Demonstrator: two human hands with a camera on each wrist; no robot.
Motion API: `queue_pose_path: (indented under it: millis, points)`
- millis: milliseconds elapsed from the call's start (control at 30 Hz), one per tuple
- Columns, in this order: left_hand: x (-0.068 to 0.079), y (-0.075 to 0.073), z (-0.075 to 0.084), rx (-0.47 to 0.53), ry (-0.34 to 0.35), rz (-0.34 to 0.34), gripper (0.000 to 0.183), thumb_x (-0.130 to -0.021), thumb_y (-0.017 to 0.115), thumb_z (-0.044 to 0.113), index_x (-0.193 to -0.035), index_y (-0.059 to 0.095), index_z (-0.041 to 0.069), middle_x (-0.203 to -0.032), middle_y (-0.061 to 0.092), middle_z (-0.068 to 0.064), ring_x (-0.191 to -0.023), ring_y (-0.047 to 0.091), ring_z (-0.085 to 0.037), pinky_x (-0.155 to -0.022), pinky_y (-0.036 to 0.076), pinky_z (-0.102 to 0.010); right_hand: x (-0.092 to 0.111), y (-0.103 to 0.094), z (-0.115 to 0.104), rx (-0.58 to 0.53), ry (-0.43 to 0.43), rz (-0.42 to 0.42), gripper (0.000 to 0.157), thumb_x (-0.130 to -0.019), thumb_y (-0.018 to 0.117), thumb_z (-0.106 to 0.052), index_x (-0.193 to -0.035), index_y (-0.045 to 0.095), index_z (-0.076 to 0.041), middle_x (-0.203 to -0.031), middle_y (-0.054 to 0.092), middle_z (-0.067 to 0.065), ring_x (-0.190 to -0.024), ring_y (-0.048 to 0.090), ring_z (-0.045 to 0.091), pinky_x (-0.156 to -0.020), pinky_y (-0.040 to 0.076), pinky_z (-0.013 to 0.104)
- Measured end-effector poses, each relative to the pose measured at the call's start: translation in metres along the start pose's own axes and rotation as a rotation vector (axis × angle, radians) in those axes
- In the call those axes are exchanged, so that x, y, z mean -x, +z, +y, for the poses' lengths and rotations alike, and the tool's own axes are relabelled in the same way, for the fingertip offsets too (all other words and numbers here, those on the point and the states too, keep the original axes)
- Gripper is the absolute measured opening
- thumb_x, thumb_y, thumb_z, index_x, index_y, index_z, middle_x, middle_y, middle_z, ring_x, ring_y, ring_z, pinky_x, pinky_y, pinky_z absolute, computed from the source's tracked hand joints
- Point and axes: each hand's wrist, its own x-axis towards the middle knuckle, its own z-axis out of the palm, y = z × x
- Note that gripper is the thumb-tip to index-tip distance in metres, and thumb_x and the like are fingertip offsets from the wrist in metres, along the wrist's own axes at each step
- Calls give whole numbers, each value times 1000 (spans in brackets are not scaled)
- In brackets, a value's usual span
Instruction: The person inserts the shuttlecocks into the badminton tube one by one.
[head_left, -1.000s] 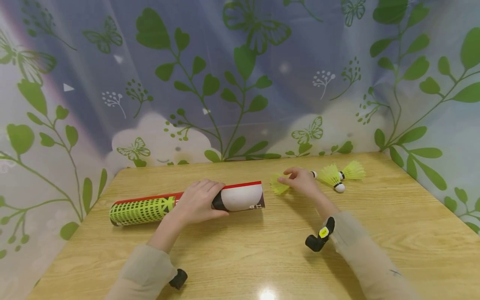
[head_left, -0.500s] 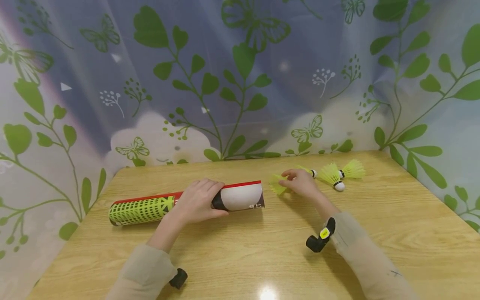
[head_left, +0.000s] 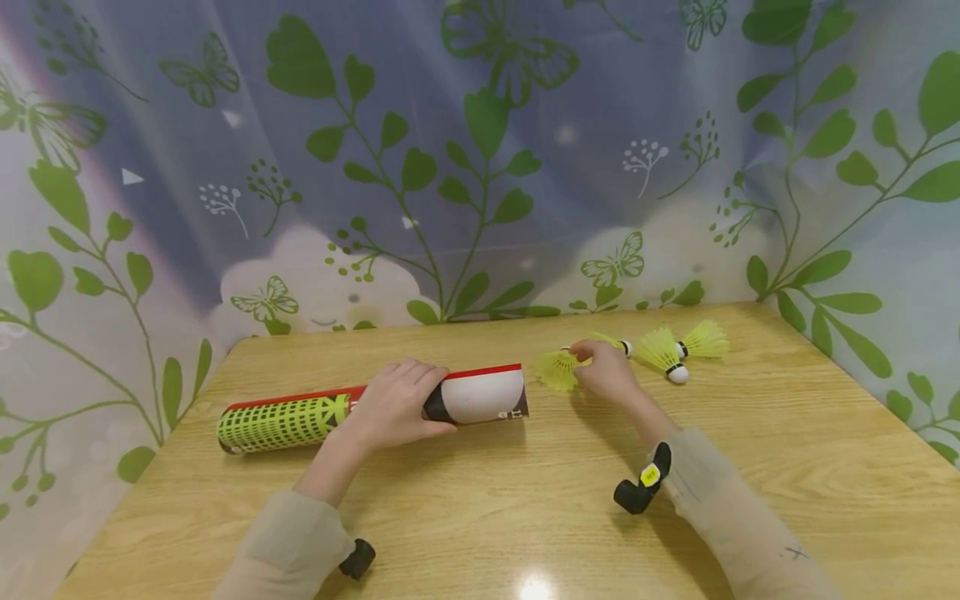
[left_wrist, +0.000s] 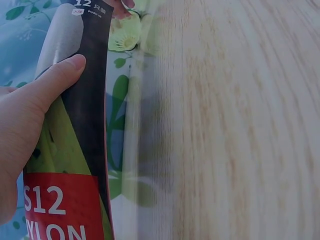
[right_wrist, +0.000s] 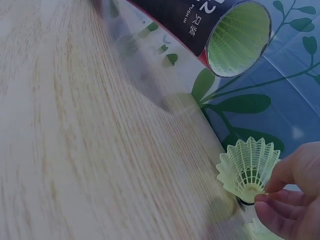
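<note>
My left hand [head_left: 397,406] grips a shuttlecock tube [head_left: 483,395] from above, its thumb along the near side. The tube lies lengthwise, red along the top edge, with a yellow-green checked end at left and a white end at right. In the right wrist view its right mouth is uncovered, and a yellow skirt [right_wrist: 242,37] shows inside. Just right of that mouth, my right hand [head_left: 606,375] pinches a yellow nylon shuttlecock [right_wrist: 247,167] near its base between thumb and fingers. The shuttlecock's skirt flares toward the tube; its base is mostly hidden by the fingers.
Behind and right of my right hand lie more yellow shuttlecocks: one partly hidden [head_left: 624,346], one with its white base toward me [head_left: 662,354], and another farther right [head_left: 707,340]. A patterned curtain [head_left: 480,208] hangs at the back edge of the wooden table [head_left: 480,517].
My right hand has shifted its fingers on the shuttlecock and turned it, so more of the skirt shows. The left hand and the tube have stayed in place.
</note>
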Motion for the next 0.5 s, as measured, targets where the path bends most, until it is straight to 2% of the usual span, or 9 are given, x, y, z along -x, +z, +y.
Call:
queue_pose_path:
  millis: [133,233,333,500]
  points:
    - [0,0,0,5,-12,-9,70,-65,78,52,-113,61,4,-102,64,-8,-94,59,-24,-80,49,-39,0,-1,2,4,15,26,42,-77,51,6,-119,57,6,-109,59,25,-84,59,33,-55,40,28]
    - [0,0,1,8,-20,-15,70,-64,79,51,-114,61,4,-102,64,-8,-94,59,-24,-81,48,-39,1,-1,3,8,7,46,37,-80,52,5,-116,59,7,-106,62,24,-97,58,36,-64,47,33]
    - [0,0,1,4,-17,-14,70,-64,79,51,-113,61,4,-102,64,-8,-94,59,-24,-81,48,-39,1,-2,4,7,-4,42,31,-82,52,5,-111,62,7,-101,63,23,-94,59,35,-66,49,37]
    - [0,-1,0,-2,-15,-15,71,-64,78,52,-114,61,4,-102,64,-8,-94,59,-24,-82,48,-39,3,-4,7,-69,38,0,28,-84,52,6,-109,63,8,-100,62,22,-84,60,28,-61,50,31]
